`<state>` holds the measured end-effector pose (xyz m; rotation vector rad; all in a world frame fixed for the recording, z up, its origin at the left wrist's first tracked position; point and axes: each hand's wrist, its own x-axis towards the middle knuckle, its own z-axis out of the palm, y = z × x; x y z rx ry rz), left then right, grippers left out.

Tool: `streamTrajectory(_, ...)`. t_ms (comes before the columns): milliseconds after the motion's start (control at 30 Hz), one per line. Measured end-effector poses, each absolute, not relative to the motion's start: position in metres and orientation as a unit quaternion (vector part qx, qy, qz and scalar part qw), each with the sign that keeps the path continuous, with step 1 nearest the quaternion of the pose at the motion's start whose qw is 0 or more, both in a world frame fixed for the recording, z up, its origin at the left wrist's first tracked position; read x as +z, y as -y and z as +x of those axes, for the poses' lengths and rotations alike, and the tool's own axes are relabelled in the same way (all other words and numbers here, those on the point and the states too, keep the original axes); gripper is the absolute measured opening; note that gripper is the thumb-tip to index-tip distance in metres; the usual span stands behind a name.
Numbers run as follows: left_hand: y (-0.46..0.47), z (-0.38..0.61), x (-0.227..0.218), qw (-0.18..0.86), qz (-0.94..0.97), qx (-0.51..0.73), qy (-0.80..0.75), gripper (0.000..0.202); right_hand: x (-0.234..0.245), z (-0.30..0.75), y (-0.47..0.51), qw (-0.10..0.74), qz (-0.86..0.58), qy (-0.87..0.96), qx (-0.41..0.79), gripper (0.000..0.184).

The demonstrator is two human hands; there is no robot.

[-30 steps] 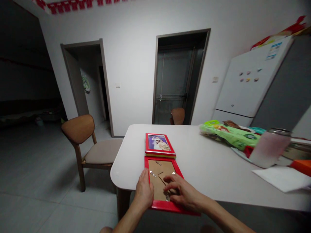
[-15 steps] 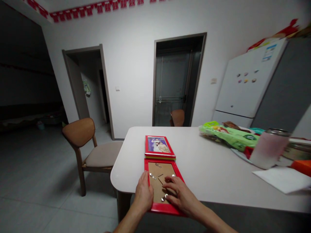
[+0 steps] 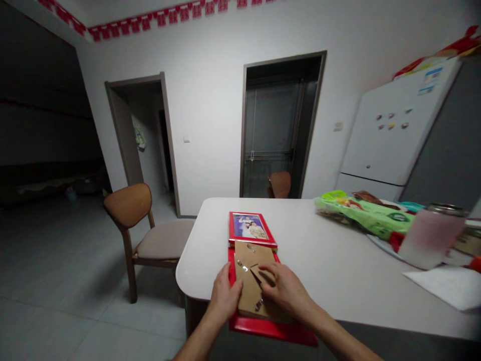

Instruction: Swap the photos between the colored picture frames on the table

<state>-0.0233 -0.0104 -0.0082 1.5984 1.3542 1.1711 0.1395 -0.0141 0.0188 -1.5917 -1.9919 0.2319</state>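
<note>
A red picture frame (image 3: 270,328) lies face down at the near edge of the white table (image 3: 330,265). Its brown backing board (image 3: 252,273), with small metal clips, is lifted out of the frame and tilted up. My left hand (image 3: 224,297) grips the board's left edge. My right hand (image 3: 285,290) pinches the fold-out stand on the board's right part. Just beyond lies a second red frame (image 3: 251,228), face up, with a photo in it.
A wooden chair (image 3: 145,228) stands left of the table. On the right lie green snack packets (image 3: 366,213), a pink jar (image 3: 430,235) and white paper (image 3: 447,288). A white fridge (image 3: 394,135) stands behind, and two dark doorways open in the far wall.
The backing board, which lay flat inside the red frame, has come up out of it in both hands. The view shifted slightly left.
</note>
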Motion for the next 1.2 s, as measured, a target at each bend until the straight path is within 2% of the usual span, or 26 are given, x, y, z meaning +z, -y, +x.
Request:
streamTrajectory(167, 0.008, -0.039, 0.006, 0.446, 0.565, 0.498, -0.484, 0.036, 0.04, 0.11, 0.024, 0.329, -0.54, 0.767, 0.115, 0.031)
streamTrajectory(300, 0.003, -0.078, 0.009, 0.47, 0.53, 0.505, -0.493, 0.032, 0.037, 0.113, 0.022, 0.351, -0.52, 0.771, 0.111, 0.032)
streamTrajectory(500, -0.007, -0.127, -0.002, 0.456, 0.518, 0.463, -0.556, 0.024, 0.004, 0.172, 0.003, 0.241, -0.659, 0.709, 0.069, 0.036)
streamTrajectory(600, -0.015, -0.134, -0.01, 0.417, 0.528, 0.426, -0.605, 0.024, -0.008, 0.185, 0.003, 0.191, -0.694, 0.69, 0.075, 0.039)
streamTrajectory(800, -0.02, -0.142, -0.013, 0.247, 0.562, 0.371, -0.696, 0.05, -0.008, 0.185, 0.004, 0.175, -0.715, 0.672, 0.083, 0.043)
streamTrajectory(933, -0.011, -0.137, -0.005, 0.168, 0.602, 0.352, -0.697, 0.048, 0.0, 0.188, 0.007, 0.245, -0.733, 0.612, 0.169, 0.053)
streamTrajectory(1033, 0.002, -0.115, 0.005, 0.134, 0.644, 0.361, -0.661, 0.044, 0.006, 0.186, 0.016, 0.347, -0.679, 0.529, 0.372, 0.062)
streamTrajectory(1100, 0.015, -0.088, 0.009, 0.133, 0.682, 0.366, -0.619, 0.044, 0.011, 0.183, 0.024, 0.412, -0.614, 0.463, 0.49, 0.067)
streamTrajectory(1200, 0.039, -0.037, 0.013, 0.164, 0.749, 0.35, -0.537, 0.047, 0.019, 0.177, 0.034, 0.473, -0.557, 0.402, 0.552, 0.074)
